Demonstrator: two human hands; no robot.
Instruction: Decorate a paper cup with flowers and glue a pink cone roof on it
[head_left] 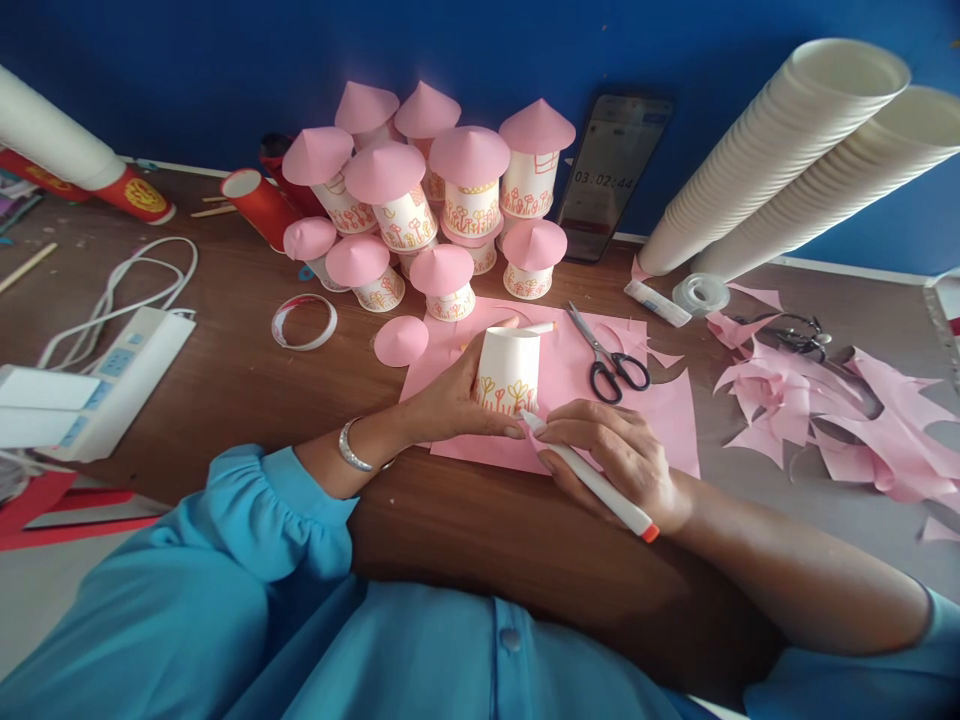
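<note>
My left hand (450,398) is wrapped round a white paper cup (508,360), which has yellow and red flowers drawn along its lower band. In my right hand (615,455) is a white marker (604,488) with an orange-red end; its tip meets the flower band near the cup's lower edge. Pink paper (487,460) lies under both hands. On that paper, black-handled scissors (611,360) rest to the right, and another marker (541,327) shows partly behind the cup. A loose pink paper cone (401,341) sits left of the cup.
Several decorated cups with pink cone roofs (386,172) stand at the back. A phone (615,175) leans on the wall beside tall cup stacks (772,150). Pink scraps (780,400) lie right; a tape roll (304,322) and power strip (124,380) lie left.
</note>
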